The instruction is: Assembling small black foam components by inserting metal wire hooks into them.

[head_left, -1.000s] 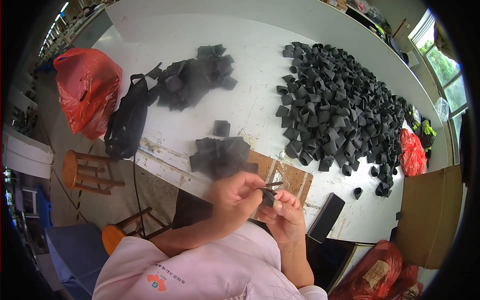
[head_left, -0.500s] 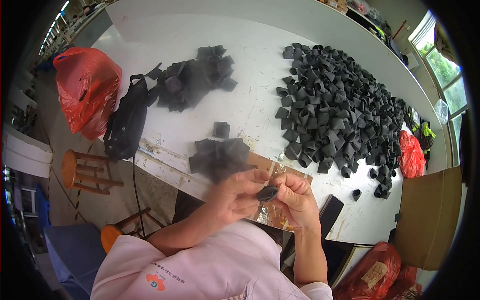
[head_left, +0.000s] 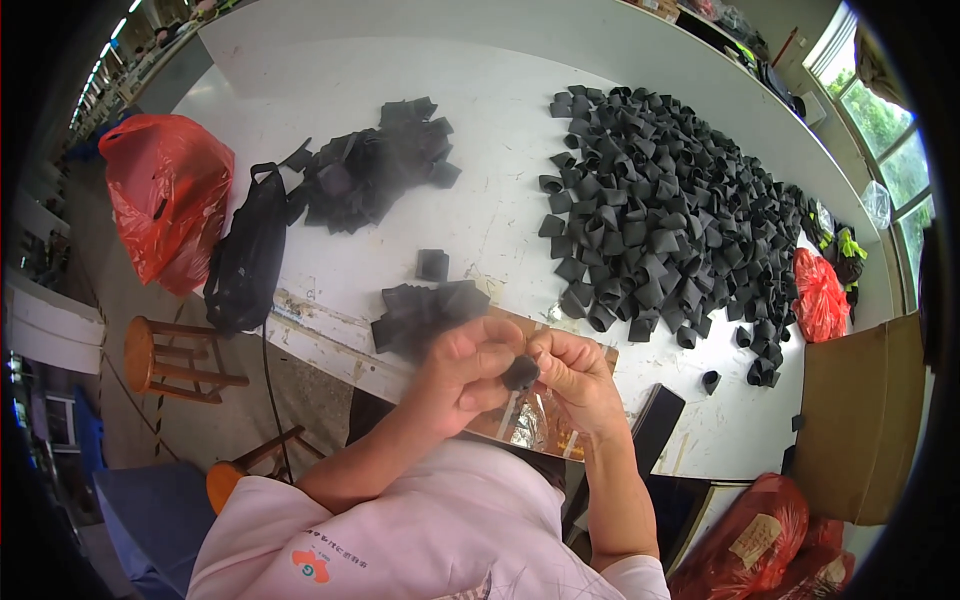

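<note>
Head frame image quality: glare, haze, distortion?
Head view: fisheye bows the table edges, rim goes black; head view: haze softens the left pile and near pile of black pieces, while the large heap at right looks crisper; head view: bright glare on the brown board, window partly washed out.

The white desk (head_left: 500, 120) is stretching beyond the fingers (head_left: 562, 352), carrying a broad heap of black folded loops (head_left: 660, 215) ahead-right, a red plastic bag (head_left: 822, 297) farther right, and black piles ahead-left (head_left: 425, 308); a brown board (head_left: 492, 427) is lying beneath them.
</note>
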